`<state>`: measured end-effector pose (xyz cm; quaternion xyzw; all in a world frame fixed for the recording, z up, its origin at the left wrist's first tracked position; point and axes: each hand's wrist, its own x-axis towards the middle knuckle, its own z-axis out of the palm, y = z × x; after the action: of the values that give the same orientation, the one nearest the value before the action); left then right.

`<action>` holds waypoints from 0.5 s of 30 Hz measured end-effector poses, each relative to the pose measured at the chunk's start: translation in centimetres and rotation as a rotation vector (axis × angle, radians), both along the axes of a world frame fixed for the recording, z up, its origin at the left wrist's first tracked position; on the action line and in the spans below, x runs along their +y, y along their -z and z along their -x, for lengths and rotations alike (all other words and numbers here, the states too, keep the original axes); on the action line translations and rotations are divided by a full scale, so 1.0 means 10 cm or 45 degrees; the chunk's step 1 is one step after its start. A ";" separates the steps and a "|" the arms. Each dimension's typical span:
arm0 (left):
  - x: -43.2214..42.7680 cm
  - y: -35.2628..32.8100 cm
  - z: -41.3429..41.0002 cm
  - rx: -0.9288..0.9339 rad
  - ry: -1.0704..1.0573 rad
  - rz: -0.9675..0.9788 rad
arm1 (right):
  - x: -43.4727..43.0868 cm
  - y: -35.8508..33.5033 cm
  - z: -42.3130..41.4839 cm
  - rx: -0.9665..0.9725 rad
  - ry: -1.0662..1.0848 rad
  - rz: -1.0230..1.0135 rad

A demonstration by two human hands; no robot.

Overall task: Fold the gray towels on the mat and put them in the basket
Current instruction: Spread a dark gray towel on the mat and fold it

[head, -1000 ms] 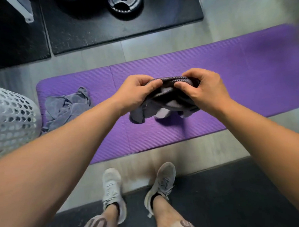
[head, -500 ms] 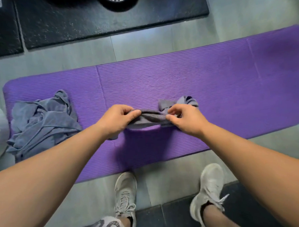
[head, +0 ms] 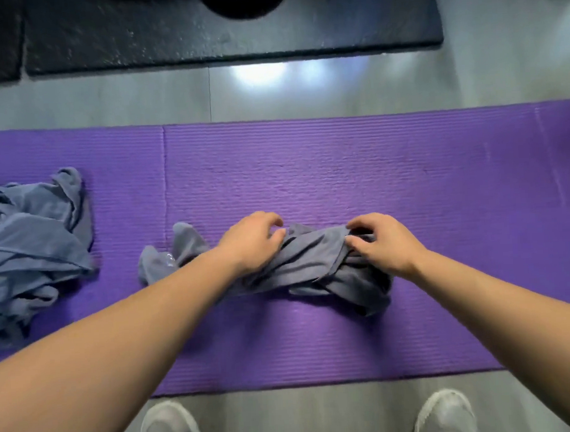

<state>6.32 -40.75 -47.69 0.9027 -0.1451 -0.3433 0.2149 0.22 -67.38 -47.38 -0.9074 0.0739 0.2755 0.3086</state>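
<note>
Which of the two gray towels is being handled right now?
The middle towel, held by the left hand and right hand; the left towel lies untouched.

Left hand and right hand grip a crumpled gray towel on the purple mat

— On the floor?
— A purple mat across the middle, black mats along the top.
— On the mat?
— A crumpled gray towel at centre, a towel heap far left.
</note>
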 end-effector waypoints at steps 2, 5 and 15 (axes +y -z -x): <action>-0.26 0.14 -0.07 0.052 -0.048 0.039 | -0.04 0.13 -0.20 -0.078 -0.166 0.006; -0.47 0.35 -0.19 0.113 -0.074 0.006 | -0.02 0.29 -0.44 -0.028 -0.313 -0.050; -0.55 0.57 -0.36 0.258 -0.323 0.223 | -0.22 0.44 -0.66 0.103 -0.345 -0.285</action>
<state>9.95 -46.28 -53.35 0.8525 -0.0370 -0.3885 0.3477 6.86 -69.54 -51.83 -0.8572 -0.0679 0.3574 0.3645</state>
